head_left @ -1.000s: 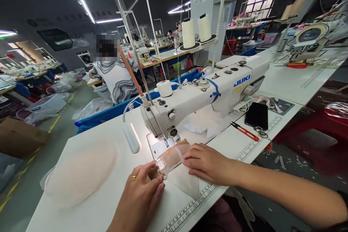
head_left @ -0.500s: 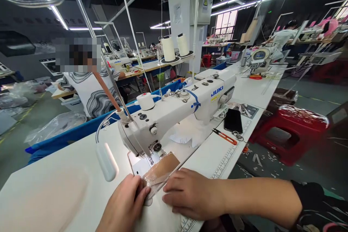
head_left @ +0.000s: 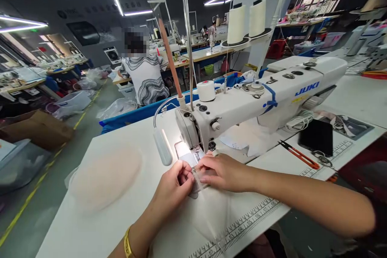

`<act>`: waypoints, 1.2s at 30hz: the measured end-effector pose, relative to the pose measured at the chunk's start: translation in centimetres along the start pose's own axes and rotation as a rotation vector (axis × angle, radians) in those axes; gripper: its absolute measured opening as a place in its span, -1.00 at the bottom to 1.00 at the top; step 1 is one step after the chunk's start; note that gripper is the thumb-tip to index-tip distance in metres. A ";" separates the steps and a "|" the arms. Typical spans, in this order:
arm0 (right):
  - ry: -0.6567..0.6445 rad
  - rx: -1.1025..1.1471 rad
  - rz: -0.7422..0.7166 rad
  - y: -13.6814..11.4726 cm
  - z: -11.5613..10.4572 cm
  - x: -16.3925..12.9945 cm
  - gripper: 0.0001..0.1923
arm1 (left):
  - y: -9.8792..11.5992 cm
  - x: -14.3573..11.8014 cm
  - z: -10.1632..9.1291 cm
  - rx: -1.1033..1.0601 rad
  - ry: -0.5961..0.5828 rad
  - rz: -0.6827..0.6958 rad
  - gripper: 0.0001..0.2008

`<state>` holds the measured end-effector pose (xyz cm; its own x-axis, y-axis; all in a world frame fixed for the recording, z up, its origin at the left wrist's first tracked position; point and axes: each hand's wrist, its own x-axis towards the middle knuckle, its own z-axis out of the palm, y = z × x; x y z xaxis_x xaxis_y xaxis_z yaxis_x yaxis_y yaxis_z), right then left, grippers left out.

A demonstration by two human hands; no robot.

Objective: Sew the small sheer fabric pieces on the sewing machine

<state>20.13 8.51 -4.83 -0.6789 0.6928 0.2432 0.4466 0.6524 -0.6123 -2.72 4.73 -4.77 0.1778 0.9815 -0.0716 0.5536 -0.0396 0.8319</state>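
Observation:
A white sewing machine point(head_left: 238, 111) stands in front of me, its lamp-lit needle area just beyond my fingers. Sheer whitish fabric point(head_left: 208, 213) trails from between my hands down over the table's front edge. My left hand point(head_left: 177, 179) is closed, thumb and forefinger pinching the fabric just left of the presser foot point(head_left: 197, 155). My right hand point(head_left: 222, 171) has its fingers bent and pressed together on the same fabric, close beside the foot. The fingertips partly hide the fabric's upper end.
A pale pink pile of fabric point(head_left: 105, 179) lies at the table's left. On the right are orange thread snips point(head_left: 299, 155), a black phone point(head_left: 316, 137) and a printed ruler strip point(head_left: 250, 217). A grey lamp point(head_left: 162, 147) stands beside the needle. Another person point(head_left: 145, 72) sits beyond the table.
My view has swung left. Both hands have come closer together near the presser foot. The tan piece that lay by the needle no longer shows; sheer fabric now hangs between my hands.

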 end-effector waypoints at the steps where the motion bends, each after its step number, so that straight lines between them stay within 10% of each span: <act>1: -0.001 0.061 0.036 0.0 0.6 0.4 -0.93 | -0.1 -0.1 0.1 -0.008 0.004 0.002 -0.74; 19: 0.145 0.379 0.080 0.0 1.9 0.0 -0.90 | 0.1 -0.1 1.4 0.024 0.054 0.239 -0.73; 36: 0.224 0.371 0.032 -0.2 2.1 -0.2 -0.90 | 0.1 -0.2 2.2 -0.196 0.030 0.113 -0.69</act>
<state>18.94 7.58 -6.36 -0.5064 0.7872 0.3520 0.1981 0.5036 -0.8409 -0.90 4.11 -5.94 0.2040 0.9781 0.0417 0.3619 -0.1150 0.9251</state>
